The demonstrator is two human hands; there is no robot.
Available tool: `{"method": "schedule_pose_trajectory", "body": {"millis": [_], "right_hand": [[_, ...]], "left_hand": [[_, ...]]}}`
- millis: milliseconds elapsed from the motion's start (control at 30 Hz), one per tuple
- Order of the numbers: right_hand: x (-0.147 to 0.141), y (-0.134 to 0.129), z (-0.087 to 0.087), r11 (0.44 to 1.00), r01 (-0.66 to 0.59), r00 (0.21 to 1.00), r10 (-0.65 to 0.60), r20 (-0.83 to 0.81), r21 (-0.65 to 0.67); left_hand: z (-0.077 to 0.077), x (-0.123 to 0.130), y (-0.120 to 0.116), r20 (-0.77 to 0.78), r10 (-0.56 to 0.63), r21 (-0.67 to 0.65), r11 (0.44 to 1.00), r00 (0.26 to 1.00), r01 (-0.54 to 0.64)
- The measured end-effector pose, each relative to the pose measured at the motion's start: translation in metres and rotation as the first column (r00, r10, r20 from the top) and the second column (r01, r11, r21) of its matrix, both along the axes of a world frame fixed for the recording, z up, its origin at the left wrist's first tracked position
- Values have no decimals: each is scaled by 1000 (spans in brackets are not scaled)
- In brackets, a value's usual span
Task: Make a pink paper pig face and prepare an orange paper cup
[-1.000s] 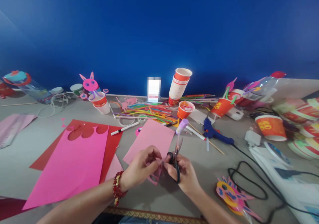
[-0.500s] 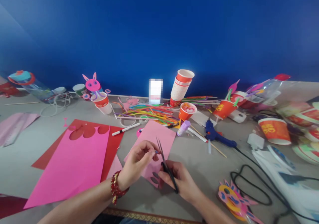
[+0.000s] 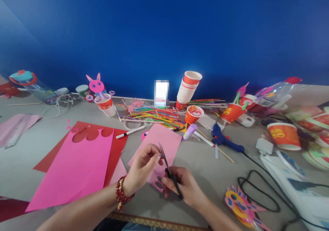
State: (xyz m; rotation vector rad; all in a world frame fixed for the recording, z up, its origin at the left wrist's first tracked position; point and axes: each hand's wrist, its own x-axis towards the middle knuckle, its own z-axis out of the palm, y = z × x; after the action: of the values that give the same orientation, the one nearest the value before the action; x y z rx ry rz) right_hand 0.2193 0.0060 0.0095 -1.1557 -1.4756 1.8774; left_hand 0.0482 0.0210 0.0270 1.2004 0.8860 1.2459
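Black-handled scissors (image 3: 171, 177) are gripped in my right hand (image 3: 186, 186), blades pointing up and away and nearly closed. My left hand (image 3: 144, 167), with a red beaded bracelet at the wrist, pinches a tiny dark blue piece beside the blades; its shape is too small to make out. Both hands are above a light pink sheet (image 3: 164, 135) with oval holes near its lower edge. To the left, a bright pink sheet (image 3: 74, 169) with rounded cut-outs along the top lies over a red sheet (image 3: 119, 145).
Colourful sticks (image 3: 156, 114) lie behind the hands, near stacked paper cups (image 3: 186, 90). A pink rabbit figure (image 3: 97, 85) stands in a cup at the left. Rightward are a purple glue stick (image 3: 189, 131), a blue glue gun (image 3: 226, 142) with its cord, and a pink-yellow paper figure (image 3: 239, 203).
The scissors have shifted slightly left and their blades are closer together, near the left fingertips. The left hand keeps its pinch. The view has shifted slightly.
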Motion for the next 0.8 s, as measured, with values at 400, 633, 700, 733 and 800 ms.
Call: {"method": "schedule_pose_trajectory", "body": {"millis": [400, 633, 700, 733, 800], "right_hand": [[0, 1, 0, 1000, 7, 1000, -7, 29, -17], [1, 1, -4, 1000, 3, 996, -3, 84, 0], [3, 2, -4, 999, 14, 993, -18, 117, 30], [4, 3, -3, 997, 25, 989, -35, 141, 77], [9, 5, -2, 970, 42, 970, -97, 225, 240]], "left_hand": [[3, -2, 1, -16, -12, -14, 1000, 1000, 12], [10, -4, 4, -55, -28, -13, 1000, 998, 28], [11, -5, 4, -69, -33, -29, 999, 997, 31], [10, -5, 4, -73, -33, -39, 999, 997, 30], [6, -6, 5, -71, -24, -55, 998, 997, 21]]}}
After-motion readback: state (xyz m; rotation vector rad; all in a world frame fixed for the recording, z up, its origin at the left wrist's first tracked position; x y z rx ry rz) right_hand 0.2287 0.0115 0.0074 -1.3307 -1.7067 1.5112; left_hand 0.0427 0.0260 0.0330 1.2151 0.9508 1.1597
